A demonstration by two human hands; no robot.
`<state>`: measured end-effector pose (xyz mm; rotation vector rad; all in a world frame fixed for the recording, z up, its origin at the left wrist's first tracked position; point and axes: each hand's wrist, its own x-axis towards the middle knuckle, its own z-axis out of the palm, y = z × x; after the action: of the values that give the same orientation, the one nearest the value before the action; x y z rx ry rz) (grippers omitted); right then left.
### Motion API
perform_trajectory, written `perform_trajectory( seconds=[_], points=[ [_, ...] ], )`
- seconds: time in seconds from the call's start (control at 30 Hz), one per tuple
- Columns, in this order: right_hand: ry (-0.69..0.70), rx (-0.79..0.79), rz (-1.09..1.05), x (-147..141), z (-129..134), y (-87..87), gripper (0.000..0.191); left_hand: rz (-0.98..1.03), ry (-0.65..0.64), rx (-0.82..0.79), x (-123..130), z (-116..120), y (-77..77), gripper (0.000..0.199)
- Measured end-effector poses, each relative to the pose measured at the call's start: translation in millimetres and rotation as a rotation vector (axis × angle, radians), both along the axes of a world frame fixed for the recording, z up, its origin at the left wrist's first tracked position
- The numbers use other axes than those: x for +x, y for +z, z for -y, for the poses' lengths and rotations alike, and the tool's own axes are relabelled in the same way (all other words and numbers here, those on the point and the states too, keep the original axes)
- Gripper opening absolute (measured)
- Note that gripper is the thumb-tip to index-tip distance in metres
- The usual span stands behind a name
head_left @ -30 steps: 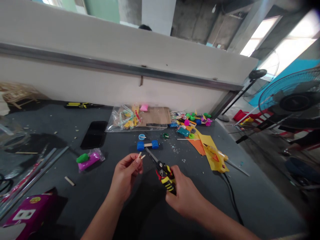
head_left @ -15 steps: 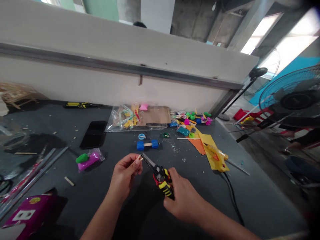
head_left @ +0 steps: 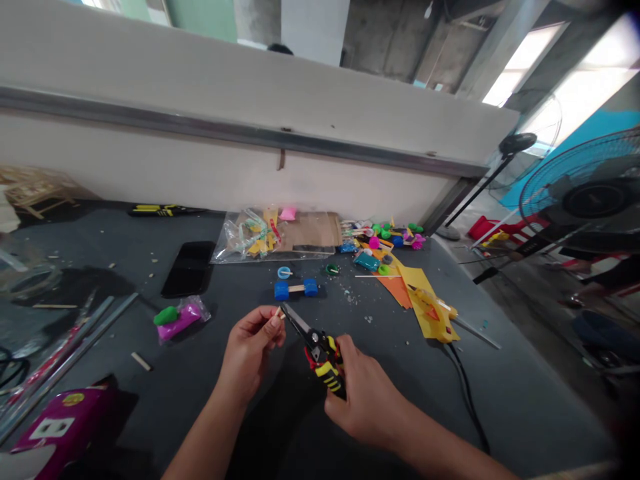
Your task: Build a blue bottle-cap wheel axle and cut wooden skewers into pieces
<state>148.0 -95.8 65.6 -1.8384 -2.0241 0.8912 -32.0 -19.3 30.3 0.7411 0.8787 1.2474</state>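
So, closest in, the left hand (head_left: 249, 350) pinches a short wooden stick (head_left: 277, 313) between thumb and fingertips, right up at the pointed blades of the snips (head_left: 320, 353). The right hand (head_left: 363, 400) is clenched around their chunky yellow-and-black handles. Can't really tell how far the blades are open, but no cut-off piece shows near the hands.

Just past them on the dark table (head_left: 235, 287), two blue wheels (head_left: 281, 290) sit on a flat wooden axle, and that bit looks already put together. To the left are a shiny pink pouch (head_left: 179, 321) with green clay and a glossy black phone (head_left: 189, 269). A purple box (head_left: 65, 420) is at lower left.

Further up sits a crinkly clear bag (head_left: 250, 237), with bright plastic bits scattered to its right. A yellow glue gun (head_left: 433, 313) lies on yellow sheets, its black cord trailing off. Farthest back are a white wall (head_left: 200, 133) and, upper right, a blue fan (head_left: 580, 193).
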Motion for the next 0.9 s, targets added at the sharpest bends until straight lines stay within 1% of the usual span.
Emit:
perform_trajectory(
  seconds=[0.2, 0.4, 0.5, 0.7, 0.9],
  points=[
    [0.015, 0.021, 0.014, 0.1, -0.9, 1.1, 0.031, -0.027, 0.014, 0.009, -0.4, -0.3, 1.2, 0.019],
    [0.044, -0.037, 0.003, -1.7, 1.2, 0.7, 0.032, -0.126, 0.017, 0.025, -3.1, -0.1, 0.6, 0.021],
    [0.044, -0.029, 0.031, -2.5, 2.5, -0.7, 0.030, -0.160, -0.001, 0.023, -5.1, 0.3, -0.2, 0.021],
    [0.062, -0.013, 0.024, -2.7, 3.4, -3.8, 0.028, -0.119, 0.002, 0.013, -4.4, 0.3, -1.8, 0.021],
    [0.007, -0.026, -0.034, -0.6, 1.4, -7.1, 0.027, -0.030, 0.013, 0.004, -1.1, -0.9, -1.4, 0.019]
  ],
)
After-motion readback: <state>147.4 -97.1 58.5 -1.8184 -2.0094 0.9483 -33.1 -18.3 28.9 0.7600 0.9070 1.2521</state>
